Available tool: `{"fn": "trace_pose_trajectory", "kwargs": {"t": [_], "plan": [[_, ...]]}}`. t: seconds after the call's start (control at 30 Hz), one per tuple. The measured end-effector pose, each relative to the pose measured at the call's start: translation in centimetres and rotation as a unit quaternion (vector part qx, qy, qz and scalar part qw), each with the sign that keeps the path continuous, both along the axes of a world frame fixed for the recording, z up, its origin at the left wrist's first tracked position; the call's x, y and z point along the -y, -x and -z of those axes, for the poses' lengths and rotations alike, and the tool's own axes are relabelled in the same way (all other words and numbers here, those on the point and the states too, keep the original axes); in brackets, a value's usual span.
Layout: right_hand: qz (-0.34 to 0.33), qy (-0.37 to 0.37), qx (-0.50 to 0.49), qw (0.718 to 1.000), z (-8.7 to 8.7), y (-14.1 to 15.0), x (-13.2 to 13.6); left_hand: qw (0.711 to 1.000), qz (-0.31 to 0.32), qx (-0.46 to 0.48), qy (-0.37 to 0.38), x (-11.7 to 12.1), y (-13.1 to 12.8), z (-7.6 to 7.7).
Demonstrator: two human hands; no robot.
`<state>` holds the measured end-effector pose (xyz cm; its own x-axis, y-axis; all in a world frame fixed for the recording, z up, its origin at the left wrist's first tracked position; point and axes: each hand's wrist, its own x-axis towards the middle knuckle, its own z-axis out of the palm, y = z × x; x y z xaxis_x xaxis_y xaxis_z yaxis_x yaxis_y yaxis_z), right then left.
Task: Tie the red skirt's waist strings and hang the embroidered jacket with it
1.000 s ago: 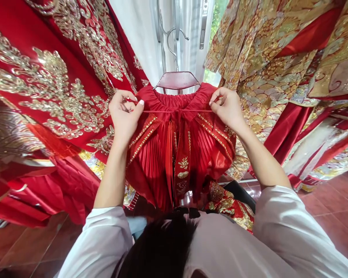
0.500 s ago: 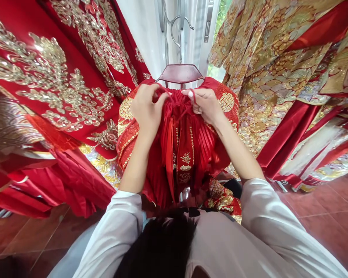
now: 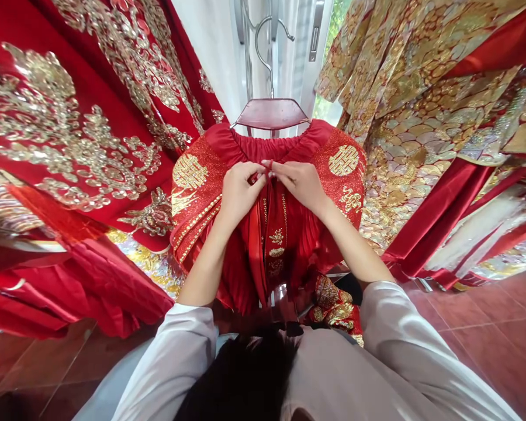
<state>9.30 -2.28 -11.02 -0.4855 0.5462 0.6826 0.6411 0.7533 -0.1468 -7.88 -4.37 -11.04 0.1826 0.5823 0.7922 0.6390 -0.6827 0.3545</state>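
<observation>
Your left hand [image 3: 242, 192] and right hand [image 3: 298, 186] pinch the red cord [image 3: 268, 166]; the skirt [image 3: 275, 234] hangs from the hanger [image 3: 270, 113].

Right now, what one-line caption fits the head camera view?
Left hand and right hand meet at the red cord of a gold-embroidered red garment on its hanger.

A maroon hanger [image 3: 271, 113] — metal-hooked — carries the red embroidered garment [image 3: 277, 234].
</observation>
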Motion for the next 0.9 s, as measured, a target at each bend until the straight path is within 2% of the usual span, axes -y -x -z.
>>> {"fn": "trace_pose_trajectory", "kwargs": {"t": [0.13,0.27,0.33,0.47,0.53,0.6,0.67,0.77,0.83,0.9], "plan": [[-0.056,-0.012,-0.015,0.998,-0.2,0.3,0.0,0.995,-0.002,-0.096,-0.024,1.0,0.6,-0.5],[-0.058,-0.012,-0.021,0.998,-1.2,0.4,0.9,0.99,-0.028,-0.122,-0.061,2.3,0.5,-1.1],[-0.026,-0.016,-0.034,0.999,-1.1,-0.1,1.1,0.986,-0.062,-0.134,-0.073,2.6,0.7,-1.0],[0.104,-0.011,-0.084,0.991,0.5,-1.7,0.6,0.977,-0.144,-0.138,-0.077,2.2,2.3,0.1],[0.129,0.003,-0.109,0.986,1.2,-2.2,0.2,0.978,-0.148,-0.13,-0.066,1.9,2.9,0.5],[0.095,0.024,-0.161,0.982,1.4,-2.1,0.2,0.987,-0.107,-0.104,-0.052,1.9,2.9,0.4],[0.005,0.083,-0.237,0.968,1.0,-1.6,0.6,0.998,-0.027,-0.051,-0.029,2.3,2.5,-0.2],[-0.137,0.226,-0.318,0.911,0.1,-0.5,1.7,0.993,0.091,0.049,0.061,2.8,1.5,-1.1],[-0.171,0.278,-0.34,0.882,-0.4,-0.1,2.2,0.977,0.14,0.105,0.126,2.9,1.1,-1.5],[-0.164,0.275,-0.352,0.879,-0.8,-0.3,2.2,0.961,0.168,0.142,0.165,2.6,1.1,-1.7]]}}
